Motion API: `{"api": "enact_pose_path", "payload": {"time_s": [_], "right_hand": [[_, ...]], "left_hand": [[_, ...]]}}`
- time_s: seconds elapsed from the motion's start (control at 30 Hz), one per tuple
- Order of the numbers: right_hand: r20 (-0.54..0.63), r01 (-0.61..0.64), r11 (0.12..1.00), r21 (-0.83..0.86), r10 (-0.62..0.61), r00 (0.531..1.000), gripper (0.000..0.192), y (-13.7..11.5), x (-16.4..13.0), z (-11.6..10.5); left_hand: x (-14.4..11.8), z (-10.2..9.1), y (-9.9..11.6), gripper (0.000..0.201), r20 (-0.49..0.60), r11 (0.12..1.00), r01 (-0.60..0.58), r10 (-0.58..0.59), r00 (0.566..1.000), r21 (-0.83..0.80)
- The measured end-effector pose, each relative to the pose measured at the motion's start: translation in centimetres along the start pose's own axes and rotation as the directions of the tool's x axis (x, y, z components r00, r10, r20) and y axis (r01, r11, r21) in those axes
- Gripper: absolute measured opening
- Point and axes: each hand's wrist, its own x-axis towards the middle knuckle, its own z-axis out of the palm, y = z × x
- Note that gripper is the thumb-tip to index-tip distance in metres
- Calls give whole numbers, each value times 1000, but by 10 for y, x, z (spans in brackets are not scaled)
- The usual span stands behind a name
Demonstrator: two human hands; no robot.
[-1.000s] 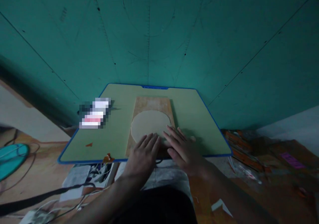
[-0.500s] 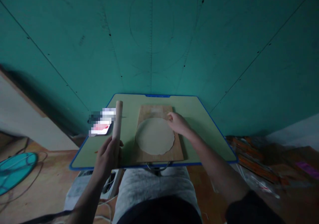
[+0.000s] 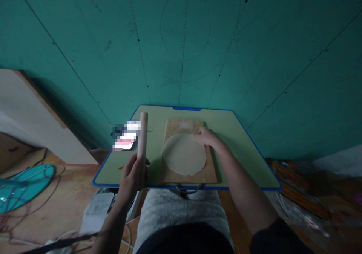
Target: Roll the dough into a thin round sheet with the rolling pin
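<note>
A thin, round sheet of dough [image 3: 183, 154] with a slightly ragged right edge lies on a wooden cutting board [image 3: 209, 174]. My right hand [image 3: 207, 136] is closed in a pinch at the dough's upper right edge, its fingertips on the rim; what lies between them is mostly hidden. To the left of the board, my left hand [image 3: 133, 173] is wrapped round the lower part of a wooden rolling pin [image 3: 143, 133]. The pin points up and away from me, apart from the dough.
The board rests on a small pale-green table [image 3: 234, 133] with a blue rim. A blurred-out phone-like device [image 3: 126, 141] is at the table's left edge. A metal handle [image 3: 188, 190] projects at the front. Behind stands a green wall [image 3: 240, 77]; cables and boards lie on the floor.
The whole view has shifted, so table and hands appear farther right. Both hands keep nearly the same places relative to the board, and the dough looks the same.
</note>
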Motion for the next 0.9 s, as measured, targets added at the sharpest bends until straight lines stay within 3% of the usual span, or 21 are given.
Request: {"api": "enact_pose_path", "payload": {"time_s": [0.23,0.4,0.63,0.73,0.9], "right_hand": [[6,-21,996,87,21,1000,11,0,-2,1],[7,-41,971,236,41,999,14,18,-6,1],[123,-160,885,438,117,986,11,53,-53,5],[175,-215,797,564,139,975,3,60,-80,11],[241,-295,608,738,170,955,16,61,-109,18]], "left_hand": [[-2,1,1,40,16,1000,-7,7,1000,-23],[-2,0,1,40,25,1000,-14,14,1000,26],[-3,3,5,39,13,998,-18,18,1000,52],[-4,4,7,39,2,998,-18,18,1000,52],[-5,4,9,42,2,997,-20,20,1000,69]]}}
